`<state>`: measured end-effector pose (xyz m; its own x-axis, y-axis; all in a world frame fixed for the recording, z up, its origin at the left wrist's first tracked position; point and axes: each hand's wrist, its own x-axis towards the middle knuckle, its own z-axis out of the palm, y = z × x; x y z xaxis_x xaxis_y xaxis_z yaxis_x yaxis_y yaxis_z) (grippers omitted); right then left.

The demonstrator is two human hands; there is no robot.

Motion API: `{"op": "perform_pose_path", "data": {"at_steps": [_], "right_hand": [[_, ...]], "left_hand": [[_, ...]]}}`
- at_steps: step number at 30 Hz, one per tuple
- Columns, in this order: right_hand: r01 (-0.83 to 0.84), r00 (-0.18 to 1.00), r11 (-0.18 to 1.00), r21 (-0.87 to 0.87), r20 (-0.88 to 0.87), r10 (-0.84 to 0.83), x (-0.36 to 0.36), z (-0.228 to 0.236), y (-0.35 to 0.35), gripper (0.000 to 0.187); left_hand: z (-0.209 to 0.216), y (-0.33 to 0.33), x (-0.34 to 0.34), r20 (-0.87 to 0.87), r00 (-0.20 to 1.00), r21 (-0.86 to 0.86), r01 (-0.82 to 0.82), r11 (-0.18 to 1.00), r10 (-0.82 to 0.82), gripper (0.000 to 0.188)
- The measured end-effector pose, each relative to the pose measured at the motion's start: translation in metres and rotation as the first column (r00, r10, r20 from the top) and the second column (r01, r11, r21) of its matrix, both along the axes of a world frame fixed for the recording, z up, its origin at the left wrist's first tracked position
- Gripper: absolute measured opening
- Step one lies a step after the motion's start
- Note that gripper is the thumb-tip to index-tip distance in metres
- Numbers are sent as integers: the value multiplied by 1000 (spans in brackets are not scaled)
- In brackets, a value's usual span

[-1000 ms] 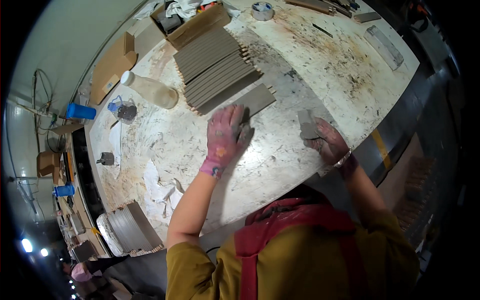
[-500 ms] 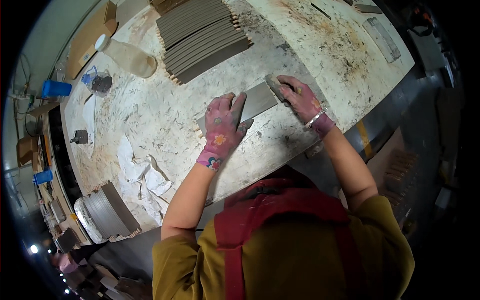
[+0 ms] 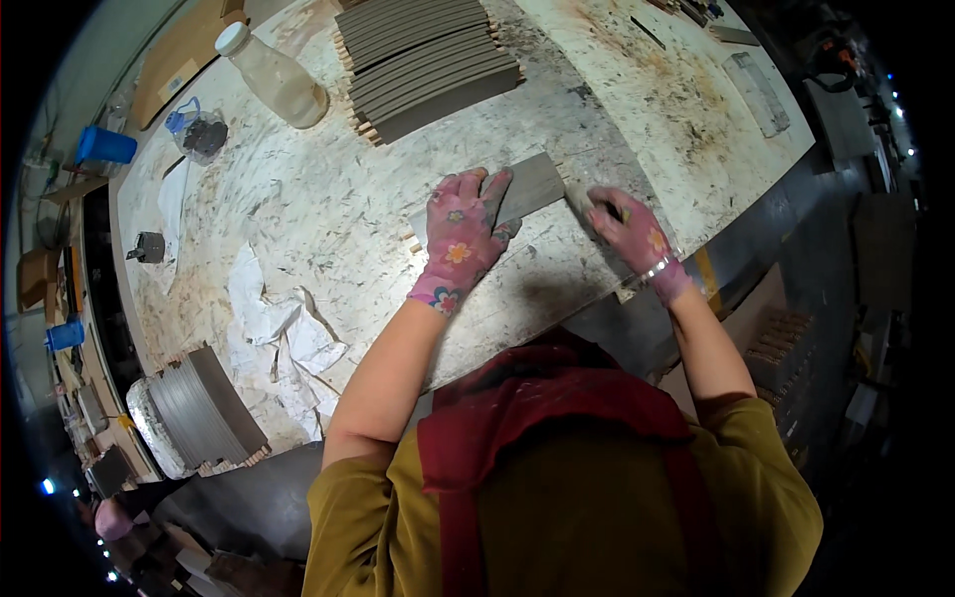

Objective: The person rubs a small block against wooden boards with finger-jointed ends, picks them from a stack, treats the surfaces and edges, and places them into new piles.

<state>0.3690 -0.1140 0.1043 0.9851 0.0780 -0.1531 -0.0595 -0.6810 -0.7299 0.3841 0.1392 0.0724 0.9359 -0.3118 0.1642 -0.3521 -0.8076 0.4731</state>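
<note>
**Grey tile pinned flat near the table's front edge**

Tile [image 3: 517,194], grey, flat and oblong, lies on the paint-spattered table [image 3: 298,199] just ahead of the person, with small pale wooden pegs showing along its near-left edge. The left hand [image 3: 460,239], in a pink flowered glove, is spread open and pressed flat on the tile's left half, fingers fanned toward the far side. The right hand [image 3: 622,224], gloved the same way, is curled around a small pale object at the tile's right end; what that object is I cannot tell.

Left of the hands, crumpled white paper [image 3: 279,328] sprawls over the table. At the near-left corner a stack of grey tiles [image 3: 204,413] leans on edge.

Farther off, a second stack of grey tiles [image 3: 428,60] lies fanned on wooden strips. Just left of it a cloudy plastic bottle [image 3: 274,75] with a white cap lies on its side. Beyond that sits a small clear bag [image 3: 199,134] holding something dark, and a blue cup [image 3: 104,146] stands at the table's left rim. A long clear strip [image 3: 756,95] rests toward the far-right side.
</note>
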Motion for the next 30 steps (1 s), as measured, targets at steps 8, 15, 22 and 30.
{"op": "perform_pose_path", "data": {"at_steps": [8, 15, 22, 30], "right_hand": [[-47, 998, 947, 317, 54, 31, 9, 22, 1, 48], [-693, 592, 658, -293, 289, 752, 48, 44, 112, 39], [-804, 253, 323, -499, 204, 946, 53, 19, 157, 33], [-682, 426, 491, -542, 251, 869, 107, 15, 170, 33]], "left_hand": [[-14, -13, -31, 188, 979, 63, 74, 995, -84, 59], [-27, -32, -63, 165, 986, 7, 0, 1000, -1, 69], [-33, -28, -72, -149, 988, -332, -14, 943, -38, 58], [-24, -30, -63, 110, 994, -60, 15, 998, -8, 69]]}}
